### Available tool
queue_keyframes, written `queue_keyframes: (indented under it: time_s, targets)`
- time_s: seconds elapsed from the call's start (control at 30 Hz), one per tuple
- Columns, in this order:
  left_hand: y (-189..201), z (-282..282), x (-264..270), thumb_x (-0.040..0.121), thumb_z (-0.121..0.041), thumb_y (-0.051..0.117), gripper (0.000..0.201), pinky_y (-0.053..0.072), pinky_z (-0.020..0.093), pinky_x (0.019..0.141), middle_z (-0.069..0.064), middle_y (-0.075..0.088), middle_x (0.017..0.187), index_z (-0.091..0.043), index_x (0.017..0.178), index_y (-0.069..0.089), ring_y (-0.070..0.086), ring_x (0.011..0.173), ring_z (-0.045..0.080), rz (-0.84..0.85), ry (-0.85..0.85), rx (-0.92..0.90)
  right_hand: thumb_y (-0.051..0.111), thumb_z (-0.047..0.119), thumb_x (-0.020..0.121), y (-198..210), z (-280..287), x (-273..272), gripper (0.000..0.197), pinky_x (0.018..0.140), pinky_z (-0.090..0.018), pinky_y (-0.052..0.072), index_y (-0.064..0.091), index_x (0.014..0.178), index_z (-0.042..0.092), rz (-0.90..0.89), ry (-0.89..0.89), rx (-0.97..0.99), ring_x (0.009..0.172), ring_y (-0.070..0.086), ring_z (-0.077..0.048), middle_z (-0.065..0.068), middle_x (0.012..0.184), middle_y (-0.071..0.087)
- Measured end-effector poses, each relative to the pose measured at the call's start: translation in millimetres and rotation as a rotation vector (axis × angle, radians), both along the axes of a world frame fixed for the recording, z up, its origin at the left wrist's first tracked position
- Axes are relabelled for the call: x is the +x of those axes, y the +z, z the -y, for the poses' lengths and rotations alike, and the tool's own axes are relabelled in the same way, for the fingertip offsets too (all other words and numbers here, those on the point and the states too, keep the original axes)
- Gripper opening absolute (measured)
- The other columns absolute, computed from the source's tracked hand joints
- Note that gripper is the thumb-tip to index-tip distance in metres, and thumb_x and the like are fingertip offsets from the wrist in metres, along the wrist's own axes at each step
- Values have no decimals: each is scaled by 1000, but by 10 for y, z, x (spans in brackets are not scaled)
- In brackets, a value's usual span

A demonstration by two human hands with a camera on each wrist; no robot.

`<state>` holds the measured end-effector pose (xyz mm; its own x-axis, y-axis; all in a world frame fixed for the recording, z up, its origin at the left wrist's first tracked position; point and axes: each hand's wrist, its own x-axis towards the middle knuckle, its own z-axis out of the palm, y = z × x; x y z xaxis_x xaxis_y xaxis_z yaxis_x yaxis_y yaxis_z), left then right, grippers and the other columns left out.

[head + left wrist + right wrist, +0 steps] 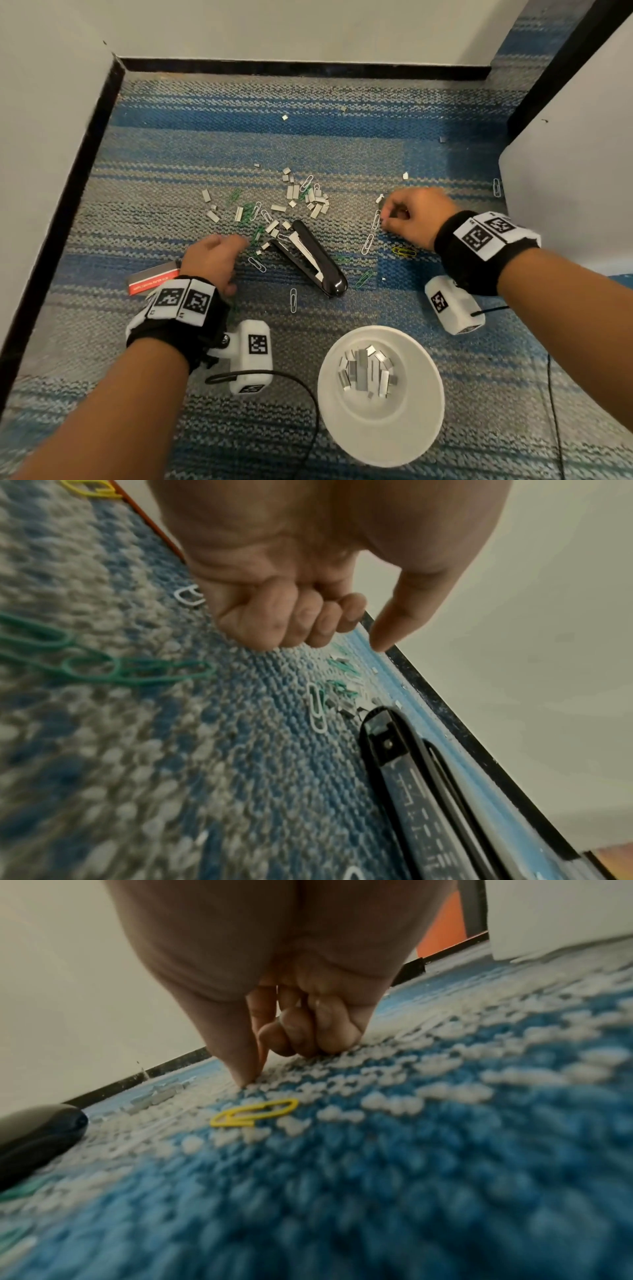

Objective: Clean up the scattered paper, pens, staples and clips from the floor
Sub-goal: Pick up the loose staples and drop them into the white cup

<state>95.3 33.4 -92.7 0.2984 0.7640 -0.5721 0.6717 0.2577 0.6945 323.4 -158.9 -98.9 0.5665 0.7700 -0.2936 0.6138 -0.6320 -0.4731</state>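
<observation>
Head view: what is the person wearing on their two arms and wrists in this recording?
Both forearms are bare, with no sleeves. Each wrist carries a black wristband topped with white panels printed with black square fiducial markers. Under each wrist hangs a white boxy camera housing, also bearing a marker, with a thin black cable trailing from it. The left hand and right hand are ungloved.

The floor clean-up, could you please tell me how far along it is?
Early to middle. Done: a batch of staples sits in the white bowl. In hand: the right hand works its fingers at the carpet by a white paper clip; the left hand reaches into the pile of staples and clips. Left: that pile, the stapler, the red box, stray clips.
</observation>
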Motion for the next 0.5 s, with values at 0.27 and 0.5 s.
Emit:
queue_keyframes:
  time_s: [0.27, 0.5]
  targets:
    - [-15, -3, 144, 78, -38, 70, 25, 38, 26, 69, 1, 51, 76, -22, 95, 64, 49, 75, 20, -295, -465, 570, 41, 3, 87, 143, -306, 30, 31, 44, -22, 29, 41, 59, 15, -601, -368, 269, 50, 37, -19, -10, 62, 46]
    - [-55, -45, 148, 78, -26, 61, 14, 37, 26, 56, -1, 48, 60, -23, 65, 56, 46, 56, 21, -78, -229, 328, 61, 19, 83, 273, -793, -58, 9, 57, -21, 36, 58, 84, 27, -255, 99, 78, 61, 46, -9, 9, 71, 51]
